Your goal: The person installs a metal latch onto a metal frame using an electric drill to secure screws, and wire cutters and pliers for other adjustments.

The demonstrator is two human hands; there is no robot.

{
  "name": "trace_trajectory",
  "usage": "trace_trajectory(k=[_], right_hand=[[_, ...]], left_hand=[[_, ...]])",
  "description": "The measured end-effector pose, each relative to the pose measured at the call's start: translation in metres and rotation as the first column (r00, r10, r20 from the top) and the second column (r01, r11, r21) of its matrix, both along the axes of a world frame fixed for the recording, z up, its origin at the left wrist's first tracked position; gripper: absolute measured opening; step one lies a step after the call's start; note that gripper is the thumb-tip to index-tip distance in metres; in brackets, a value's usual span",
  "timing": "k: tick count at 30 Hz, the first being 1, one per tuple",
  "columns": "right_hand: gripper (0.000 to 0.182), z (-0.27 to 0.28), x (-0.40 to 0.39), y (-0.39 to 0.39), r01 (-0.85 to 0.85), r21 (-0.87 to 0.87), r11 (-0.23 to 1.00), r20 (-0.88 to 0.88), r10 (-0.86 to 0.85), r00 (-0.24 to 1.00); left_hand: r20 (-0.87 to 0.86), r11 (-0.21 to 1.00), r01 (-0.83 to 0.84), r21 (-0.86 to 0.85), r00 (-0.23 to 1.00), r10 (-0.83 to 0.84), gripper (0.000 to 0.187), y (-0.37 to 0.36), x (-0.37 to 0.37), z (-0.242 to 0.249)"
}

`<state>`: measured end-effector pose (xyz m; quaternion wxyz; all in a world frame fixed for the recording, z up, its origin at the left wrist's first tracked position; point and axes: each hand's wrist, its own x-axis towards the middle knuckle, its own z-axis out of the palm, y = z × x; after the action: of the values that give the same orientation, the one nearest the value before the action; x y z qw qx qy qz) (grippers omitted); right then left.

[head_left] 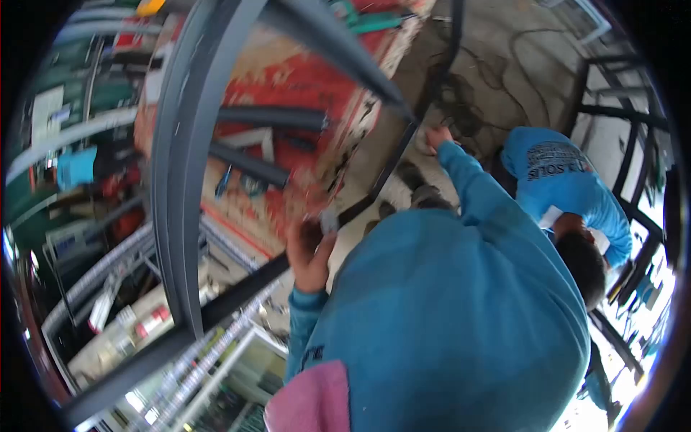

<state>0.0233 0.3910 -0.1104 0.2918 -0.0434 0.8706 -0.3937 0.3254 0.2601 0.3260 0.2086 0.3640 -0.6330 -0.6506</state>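
My left hand is closed, thumb and fingers round a small light-grey piece beside a long dark metal bar. That bar belongs to a large dark metal frame, which rises close in front on the left. My right hand reaches farther out, close to the same bar, its fingers curled. Whatever it grips is too small and blurred to make out. Under the frame, a worn red tabletop carries cut dark profiles and a blue-handled tool.
A co-worker in a blue sweatshirt bends down on my right. Cables lie on the concrete floor. More dark frames stand at the far right. A glass-topped case or panel is at lower left, and a pink cloth hangs near me.
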Motion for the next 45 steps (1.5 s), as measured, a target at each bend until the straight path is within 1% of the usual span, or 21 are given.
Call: trace_trajectory(k=[1,2,3,5,6,7,9,15,16,17,18,19,21,22,23,25,26,28,31,39,45], right_hand=[[0.044,0.043,0.02,0.026,-0.325,0.255,0.911,0.381,0.214,0.899],[0.045,0.017,0.065,0.059,-0.468,0.361,0.806,0.086,0.471,0.878],[0.042,-0.019,0.092,0.085,-0.653,0.308,0.692,0.234,0.61,0.757],[0.038,-0.02,0.082,0.126,-0.751,0.415,0.514,-0.007,0.827,0.562],[0.032,0.004,0.067,0.128,-0.377,0.191,0.906,0.117,0.361,0.925],[0.027,0.03,0.057,0.129,0.19,0.052,0.98,0.351,-0.196,0.916],[0.03,0.029,0.023,0.155,0.436,-0.253,0.864,0.624,-0.198,0.756],[0.024,0.12,0.061,0.177,0.622,-0.241,0.745,0.385,-0.515,0.766],[0.02,0.155,0.095,0.162,0.148,-0.098,0.984,-0.212,-0.166,0.963],[0.022,0.19,0.166,0.164,-0.182,0.418,0.89,-0.489,0.389,0.781],[0.021,0.101,0.186,0.179,0.004,0.559,0.829,-0.204,0.132,0.97],[0.023,0.086,0.232,0.179,0.043,0.439,0.898,-0.286,0.094,0.954],[0.023,0.123,0.31,0.154,-0.112,0.377,0.919,0.04,0.104,0.994],[0.025,0.1,0.355,0.145,-0.025,0.345,0.938,0.074,0.0,0.997],[0.025,-0.013,0.412,0.133,-0.015,0.439,0.898,-0.089,0.06,0.994],[0.03,0.113,0.444,0.135,0.186,0.486,0.854,-0.121,-0.145,0.982],[0.03,0.124,0.452,0.156,0.219,0.476,0.851,-0.14,-0.172,0.975],[0.031,0.139,0.459,0.189,0.437,0.179,0.882,0.225,-0.469,0.854],[0.035,0.129,0.483,0.236,0.577,0.312,0.755,0.235,-0.65,0.723],[0.032,0.102,0.578,0.283,0.761,0.273,0.588,0.222,-0.808,0.545],[0.035,0.102,0.652,0.304,0.784,0.241,0.572,0.292,-0.813,0.503]], left_hand=[[0.036,0.992,0.121,-0.03,0.992,-0.12,0.056,-0.006,0.003,-0.007],[-0.147,0.989,0.15,-0.007,0.978,-0.15,0.054,-0.007,-0.007,-0.01],[-0.097,0.965,0.245,-0.098,0.962,-0.254,0.05,-0.012,-0.014,-0.007],[-0.068,0.937,0.298,-0.18,0.947,-0.314,0.044,-0.006,-0.023,-0.012],[-0.046,0.908,0.346,-0.237,0.929,-0.366,0.043,-0.006,-0.024,-0.012],[-0.049,0.888,0.395,-0.234,0.908,-0.416,0.043,-0.003,-0.022,-0.014],[-0.109,0.849,0.492,-0.193,0.849,-0.517,0.041,0.0,-0.02,-0.011],[-0.042,0.633,0.599,-0.49,0.709,-0.704,0.047,0.0,0.028,-0.017],[-0.061,0.629,0.639,-0.442,0.678,-0.732,0.044,0.0,0.041,-0.017],[-0.123,0.647,0.656,-0.388,0.659,-0.742,0.04,0.005,0.054,-0.019],[-0.149,0.668,0.708,-0.227,0.653,-0.743,0.04,0.006,0.073,-0.03],[-0.131,0.68,0.69,-0.247,0.671,-0.73,0.041,-0.001,0.096,-0.06],[-0.178,0.674,0.727,-0.133,0.651,-0.738,0.038,0.003,0.12,-0.078],[-0.087,0.666,0.738,-0.112,0.66,-0.746,0.038,-0.003,0.133,-0.086],[-0.104,0.623,0.773,-0.119,0.615,-0.782,0.038,-0.008,0.144,-0.096],[-0.082,0.599,0.759,0.254,0.634,-0.769,0.037,-0.016,0.154,-0.109],[-0.089,0.58,0.78,0.235,0.611,-0.786,0.037,-0.006,0.154,-0.105],[-0.121,0.455,0.878,0.149,0.473,-0.873,0.035,0.004,0.147,-0.094],[-0.128,0.346,0.938,-0.025,0.341,-0.931,0.035,0.027,0.116,-0.08],[-0.263,0.268,0.947,-0.176,0.217,-0.94,0.039,0.15,0.085,-0.044],[-0.3,-0.025,0.999,-0.025,-0.031,-0.953,0.04,0.239,0.141,-0.045]])
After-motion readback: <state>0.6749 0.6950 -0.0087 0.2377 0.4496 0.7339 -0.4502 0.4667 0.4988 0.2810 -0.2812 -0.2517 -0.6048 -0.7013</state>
